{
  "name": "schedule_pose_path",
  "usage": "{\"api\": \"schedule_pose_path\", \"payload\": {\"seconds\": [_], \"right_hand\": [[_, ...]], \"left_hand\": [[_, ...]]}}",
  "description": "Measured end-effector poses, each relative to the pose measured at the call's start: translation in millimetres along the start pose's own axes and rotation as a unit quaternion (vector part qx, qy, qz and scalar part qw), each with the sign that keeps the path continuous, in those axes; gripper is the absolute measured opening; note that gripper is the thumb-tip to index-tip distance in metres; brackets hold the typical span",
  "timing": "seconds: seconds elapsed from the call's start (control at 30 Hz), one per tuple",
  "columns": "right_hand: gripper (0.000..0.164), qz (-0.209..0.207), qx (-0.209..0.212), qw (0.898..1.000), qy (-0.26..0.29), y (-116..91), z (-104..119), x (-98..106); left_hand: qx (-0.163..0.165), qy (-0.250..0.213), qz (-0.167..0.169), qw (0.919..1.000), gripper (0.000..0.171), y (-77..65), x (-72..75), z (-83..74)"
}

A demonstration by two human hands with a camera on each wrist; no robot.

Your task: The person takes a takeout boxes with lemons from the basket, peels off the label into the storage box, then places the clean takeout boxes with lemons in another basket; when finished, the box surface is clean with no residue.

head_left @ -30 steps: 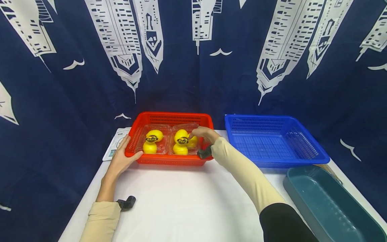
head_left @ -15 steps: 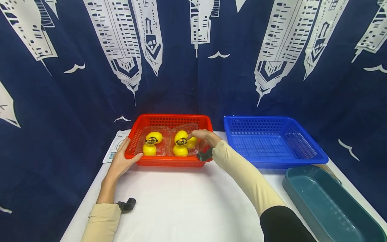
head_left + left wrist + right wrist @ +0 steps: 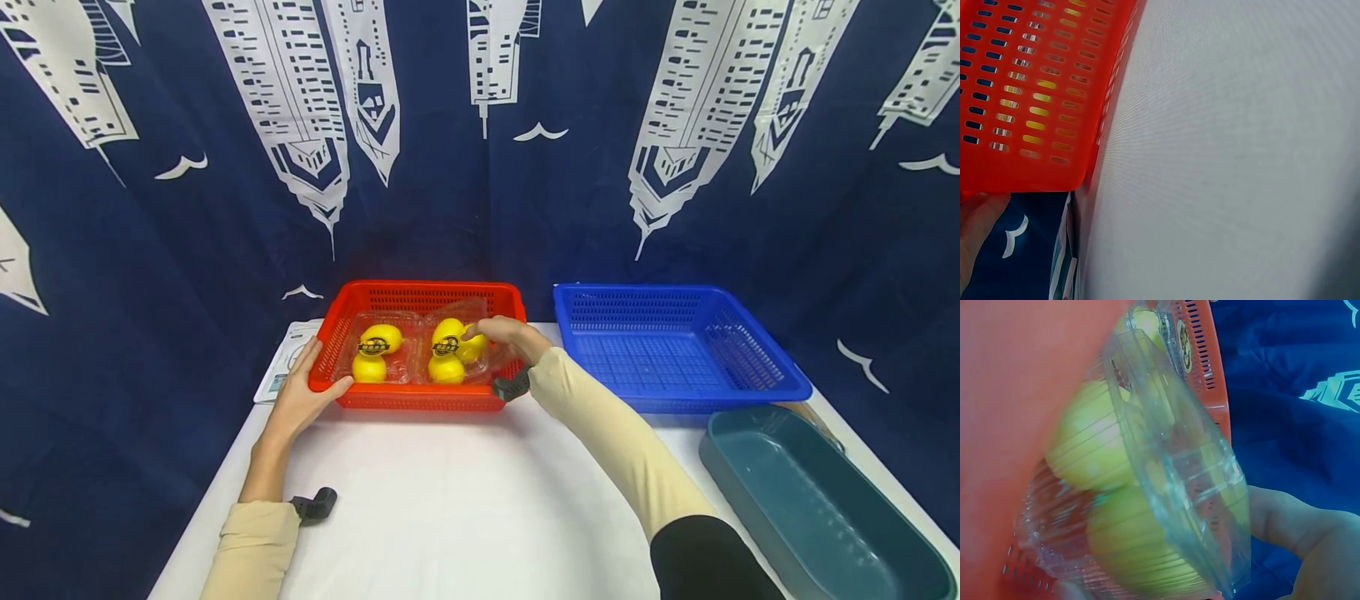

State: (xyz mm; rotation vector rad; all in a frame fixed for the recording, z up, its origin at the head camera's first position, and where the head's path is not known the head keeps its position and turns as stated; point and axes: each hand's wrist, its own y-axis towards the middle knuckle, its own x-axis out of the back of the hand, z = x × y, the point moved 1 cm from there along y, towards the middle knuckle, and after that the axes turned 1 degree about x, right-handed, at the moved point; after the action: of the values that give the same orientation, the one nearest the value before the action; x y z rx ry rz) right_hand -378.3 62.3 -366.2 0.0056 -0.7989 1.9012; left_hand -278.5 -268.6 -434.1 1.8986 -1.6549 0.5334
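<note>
In the head view a red basket [image 3: 427, 398] bears two clear plastic boxes of yellow lemons. My left hand [image 3: 300, 400] rests at its front left corner, thumb on the front rim and straight fingers along the left side. My right hand [image 3: 506, 331] reaches over the right rim and pinches the right clear plastic box [image 3: 1194, 487], whose back right part stands raised. Lemons [image 3: 1094, 444] show through its ribbed plastic in the right wrist view. The left clear plastic box [image 3: 401, 367] lies flat, with a dark label over its lemons [image 3: 369, 368]. Some of my right fingers are hidden.
A blue basket [image 3: 637, 354] stands to the right of the red one. A deep teal tray [image 3: 825, 500] lies along the table's right edge. White printed packaging [image 3: 281, 367] sits behind my left hand. A dark blue printed cloth [image 3: 450, 208] hangs behind the white table [image 3: 465, 483].
The right box's back right part has risen a little and tilts more, with my right hand on it. My left hand stays in place at the red basket.
</note>
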Motion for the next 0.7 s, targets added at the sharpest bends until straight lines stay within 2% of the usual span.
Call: {"api": "schedule_pose_path", "payload": {"seconds": [0.27, 0.47, 0.7], "right_hand": [[0.073, -0.018, 0.019, 0.999, -0.023, -7.2, -1.3, 4.8], [0.045, -0.038, 0.031, 0.999, -0.014, -14.6, 1.3, 8.2], [0.048, -0.042, 0.044, 0.998, 0.003, -25.3, 5.8, 9.1]], "left_hand": [[0.004, -0.006, -0.003, 1.0, 0.098, -0.4, -2.9, -0.1], [0.002, 0.0, -0.005, 1.0, 0.098, -0.6, -3.2, -0.3], [-0.008, 0.005, -0.014, 0.9999, 0.097, -0.5, -2.3, 0.8]]}}
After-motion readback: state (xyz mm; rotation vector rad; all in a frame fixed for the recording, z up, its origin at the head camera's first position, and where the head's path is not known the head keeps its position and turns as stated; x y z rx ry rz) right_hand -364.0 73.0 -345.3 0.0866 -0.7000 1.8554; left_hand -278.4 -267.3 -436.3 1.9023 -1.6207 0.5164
